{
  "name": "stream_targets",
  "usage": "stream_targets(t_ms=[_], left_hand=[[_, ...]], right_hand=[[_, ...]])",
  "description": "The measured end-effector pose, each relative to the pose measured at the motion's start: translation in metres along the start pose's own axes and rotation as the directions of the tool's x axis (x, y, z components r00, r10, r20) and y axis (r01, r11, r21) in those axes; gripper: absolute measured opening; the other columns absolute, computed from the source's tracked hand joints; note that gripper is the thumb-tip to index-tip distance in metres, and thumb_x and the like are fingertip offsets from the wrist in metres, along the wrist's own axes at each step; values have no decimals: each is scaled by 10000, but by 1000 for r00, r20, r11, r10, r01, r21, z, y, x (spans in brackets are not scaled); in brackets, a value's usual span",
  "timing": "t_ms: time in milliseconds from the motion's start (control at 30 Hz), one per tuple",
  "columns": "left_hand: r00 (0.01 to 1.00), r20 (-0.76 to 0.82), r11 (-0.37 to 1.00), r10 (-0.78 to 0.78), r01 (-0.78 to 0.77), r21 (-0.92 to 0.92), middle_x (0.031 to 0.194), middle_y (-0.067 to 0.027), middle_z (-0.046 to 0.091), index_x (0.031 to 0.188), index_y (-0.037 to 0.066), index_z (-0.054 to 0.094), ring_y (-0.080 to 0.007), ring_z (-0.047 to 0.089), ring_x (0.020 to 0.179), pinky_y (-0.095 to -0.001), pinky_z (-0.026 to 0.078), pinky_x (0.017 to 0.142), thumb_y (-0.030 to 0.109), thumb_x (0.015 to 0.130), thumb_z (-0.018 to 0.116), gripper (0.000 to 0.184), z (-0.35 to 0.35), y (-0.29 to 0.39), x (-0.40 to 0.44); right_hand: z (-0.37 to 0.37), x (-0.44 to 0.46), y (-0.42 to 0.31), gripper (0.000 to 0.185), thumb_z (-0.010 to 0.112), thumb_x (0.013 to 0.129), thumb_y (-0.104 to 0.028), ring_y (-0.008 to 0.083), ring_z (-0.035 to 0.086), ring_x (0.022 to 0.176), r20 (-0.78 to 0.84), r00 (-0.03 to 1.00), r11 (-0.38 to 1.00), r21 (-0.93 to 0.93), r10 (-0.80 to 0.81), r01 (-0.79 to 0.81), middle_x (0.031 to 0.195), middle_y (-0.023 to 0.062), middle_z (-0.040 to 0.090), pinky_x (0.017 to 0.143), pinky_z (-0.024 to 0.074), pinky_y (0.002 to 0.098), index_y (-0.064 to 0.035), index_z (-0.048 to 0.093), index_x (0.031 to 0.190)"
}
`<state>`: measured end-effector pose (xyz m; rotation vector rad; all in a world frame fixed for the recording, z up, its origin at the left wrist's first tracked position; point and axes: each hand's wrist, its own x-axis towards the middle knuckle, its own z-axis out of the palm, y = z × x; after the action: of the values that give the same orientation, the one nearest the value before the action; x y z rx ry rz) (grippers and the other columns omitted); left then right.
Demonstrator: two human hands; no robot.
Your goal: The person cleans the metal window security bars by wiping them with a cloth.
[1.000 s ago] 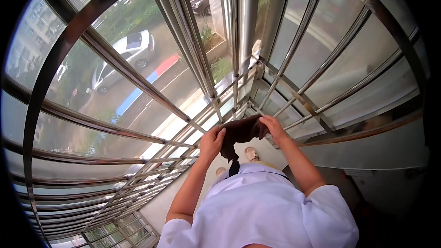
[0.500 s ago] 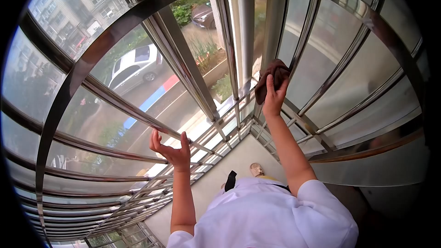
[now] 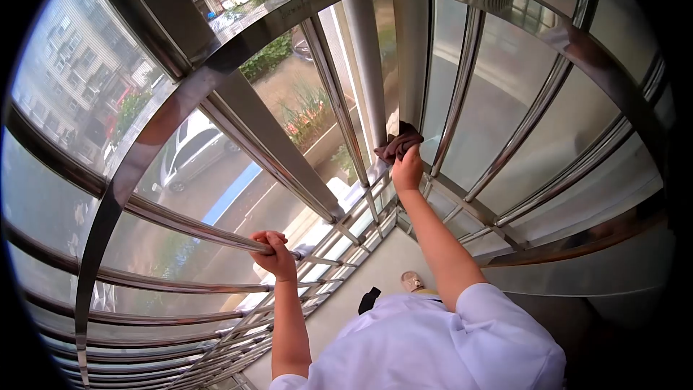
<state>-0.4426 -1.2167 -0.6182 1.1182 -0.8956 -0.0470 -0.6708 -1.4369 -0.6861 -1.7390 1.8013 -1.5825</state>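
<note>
My left hand (image 3: 273, 254) is wrapped round a shiny metal bar (image 3: 195, 230) of the window guard, near the bar's lower end. In my right hand (image 3: 408, 170) is a dark brown cloth (image 3: 399, 144), bunched up. The cloth lies against the foot of the wide corner post (image 3: 413, 65), where the two barred sides meet. My fingers partly hide behind the cloth, so I cannot tell exactly which surface it touches.
A flat curved metal band (image 3: 177, 94) crosses the bars above my hands. Glass panes (image 3: 498, 94) stand behind the bars at right. Below are a pale floor (image 3: 346, 321) and my shoe (image 3: 412, 281). Outside, a white car (image 3: 191, 148) and flower bed (image 3: 307, 123) show.
My left hand, open beside the bar before, has closed round it. My right hand has moved left and slightly down with the cloth, towards the corner post's foot. The view has shifted.
</note>
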Motion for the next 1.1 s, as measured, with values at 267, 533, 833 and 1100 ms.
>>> stream_targets(t_ms=[267,533,833,1100], left_hand=[[936,181,945,-303,320,-73,736,10,499,964,45,547,-31,398,504,-179,326,447,27,921,549,47,-17,-1,3],[863,302,872,-405,463,-155,692,30,503,964,28,601,-36,384,542,-194,302,504,3,867,609,100,-20,14,9],[830,356,849,-430,506,-153,672,38,488,935,22,607,-39,388,550,-206,325,528,-1,848,610,90,-21,14,10],[848,319,855,-424,491,-169,692,42,490,950,37,596,-34,400,587,-197,293,521,16,865,619,91,-20,6,6]], right_hand=[[-38,76,-96,180,643,828,-65,419,615,789,-279,956,902,387,-85,193,845,184,632,661,483,464,-54,568,991],[-21,100,-122,139,652,832,-61,383,623,770,-527,847,817,455,-74,354,838,160,623,667,504,378,-45,567,941],[-46,132,-151,270,698,721,-23,420,591,770,-489,852,819,402,-188,411,817,186,596,678,479,440,-41,535,936],[-43,184,-184,662,749,755,-197,483,584,923,-607,747,821,258,-272,509,1006,289,589,786,487,494,91,385,1227]])
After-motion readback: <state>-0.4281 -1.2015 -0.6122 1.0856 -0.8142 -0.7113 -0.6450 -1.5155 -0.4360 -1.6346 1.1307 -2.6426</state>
